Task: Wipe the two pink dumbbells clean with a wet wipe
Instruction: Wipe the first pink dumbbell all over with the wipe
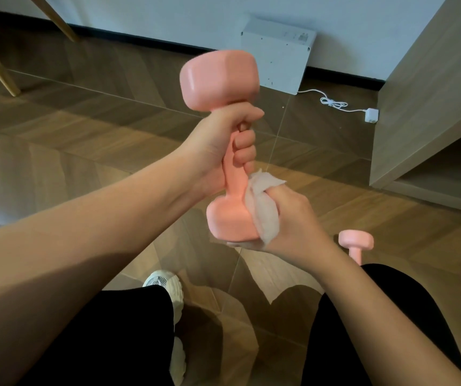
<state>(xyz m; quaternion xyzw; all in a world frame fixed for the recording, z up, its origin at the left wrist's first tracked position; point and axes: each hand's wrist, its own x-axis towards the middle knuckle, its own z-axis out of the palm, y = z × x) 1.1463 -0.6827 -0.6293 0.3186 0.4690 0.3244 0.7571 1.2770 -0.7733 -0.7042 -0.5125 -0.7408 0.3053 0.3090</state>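
The left hand [221, 146] is clenched round the handle of one dumbbell [218, 79], holding it near upright above the floor [84, 140], one head up and one down; the right hand [293, 218] grips a crumpled white wipe [264, 207] and presses it against the side of the lower head, where the head meets the handle; the fingers seem to reach under that head, though they are mostly hidden.

The second dumbbell [356, 242] stands on end on the floor just beyond the right forearm, well apart from both hands; only its upper head and a bit of handle show.

As I judge it, the task is in its first half; the wiping is on the first dumbbell, at its lower head; no wet sheen or dirt shows plainly, so I cannot tell which parts are already clean; the stretch of handle under the left hand probably needs a change of grip before the wipe can reach it; the dumbbell on the floor looks like the one left to do, though that cannot be confirmed.

No wipe packet or bin is in view; the one holder is an open bay low in the cabinet [433, 93] at the right; only part of its inside shows, in shadow, and I cannot tell what it holds.
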